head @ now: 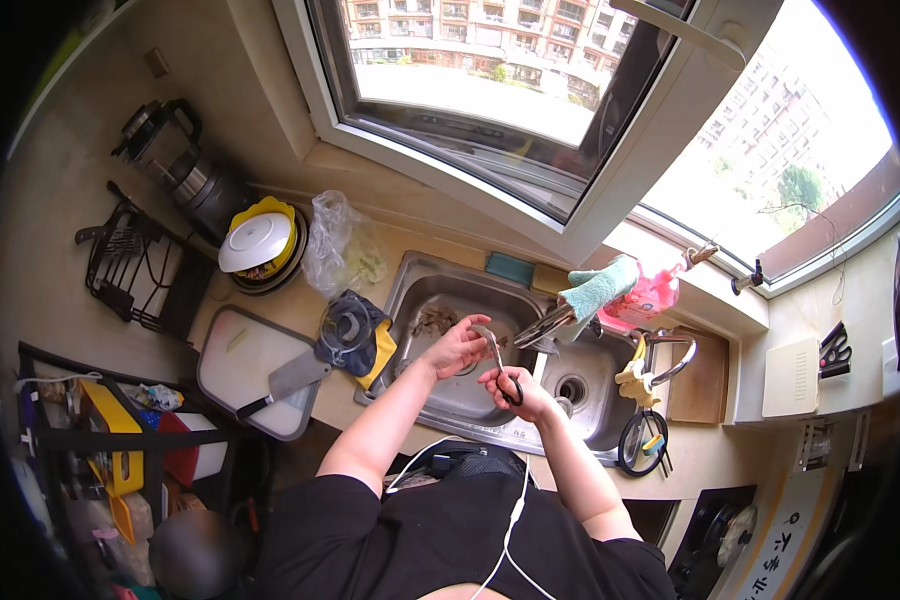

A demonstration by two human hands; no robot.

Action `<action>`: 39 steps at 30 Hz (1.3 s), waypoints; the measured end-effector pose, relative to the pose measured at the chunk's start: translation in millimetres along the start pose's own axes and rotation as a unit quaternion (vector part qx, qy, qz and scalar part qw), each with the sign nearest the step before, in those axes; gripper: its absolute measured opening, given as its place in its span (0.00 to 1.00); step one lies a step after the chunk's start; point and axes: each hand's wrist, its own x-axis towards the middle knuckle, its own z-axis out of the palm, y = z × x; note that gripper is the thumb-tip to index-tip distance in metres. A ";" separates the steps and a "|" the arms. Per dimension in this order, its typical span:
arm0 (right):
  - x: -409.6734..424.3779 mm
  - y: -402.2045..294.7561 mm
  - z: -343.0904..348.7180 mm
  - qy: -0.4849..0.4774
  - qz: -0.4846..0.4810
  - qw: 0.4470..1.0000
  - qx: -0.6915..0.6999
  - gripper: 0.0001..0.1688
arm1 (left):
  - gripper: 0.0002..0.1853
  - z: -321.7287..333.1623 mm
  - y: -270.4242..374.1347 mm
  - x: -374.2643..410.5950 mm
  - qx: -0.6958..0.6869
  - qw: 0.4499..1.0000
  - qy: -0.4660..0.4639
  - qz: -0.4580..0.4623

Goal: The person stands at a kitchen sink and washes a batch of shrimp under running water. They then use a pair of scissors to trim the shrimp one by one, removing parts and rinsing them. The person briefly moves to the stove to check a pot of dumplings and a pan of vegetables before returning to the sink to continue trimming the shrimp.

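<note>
Over the left basin of a double stainless-steel sink (450, 405), my left hand (456, 349) pinches a small greyish piece (483, 331), perhaps a shrimp; it is too small to name surely. My right hand (520, 393) is closed around the black handles of scissors (499, 361), whose blades point up at that piece. A heap of brownish-grey scraps (435, 320) lies in the basin beyond my left hand. The right basin (596, 409) has a drain strainer, and a curved faucet (679, 364) stands at its right with a yellowish thing on it.
Left of the sink, a cleaver (292, 382) rests on a white cutting board (221, 360), beside a glass lid or bowl (347, 330) on dark cloth. Plates (255, 244), a plastic bag (334, 240) and a blender (202, 184) stand behind. A green cloth (600, 289) hangs near the window.
</note>
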 end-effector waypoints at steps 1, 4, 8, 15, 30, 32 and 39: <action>0.5 0.3 0.5 0.004 0.002 1.000 0.007 0.25 | 0.25 -3.3 -2.2 1.2 0.006 1.000 -0.004 -0.006; -1.4 -4.8 1.7 0.016 0.020 1.000 0.008 0.30 | 0.24 -2.2 -1.4 1.0 0.034 0.999 -0.005 -0.020; -0.6 -4.3 -2.2 0.038 0.029 0.999 -0.004 0.30 | 0.21 -1.7 -5.0 4.7 0.027 0.999 0.033 -0.009; -1.7 -2.0 -0.2 0.037 0.025 0.999 -0.010 0.28 | 0.13 -4.2 -24.5 12.3 -0.058 0.993 0.096 0.026; 4.8 4.0 -8.2 0.041 -0.020 0.999 0.014 0.19 | 0.07 3.8 -39.0 16.3 -0.215 0.974 0.070 -0.011; 5.4 1.9 -6.3 0.047 -0.011 0.999 0.009 0.19 | 0.07 4.1 -38.1 16.0 -0.205 0.975 0.084 -0.013; 1.9 -5.0 -5.3 0.033 0.014 0.999 -0.001 0.30 | 0.08 -0.2 -33.9 16.2 -0.122 0.983 0.134 -0.006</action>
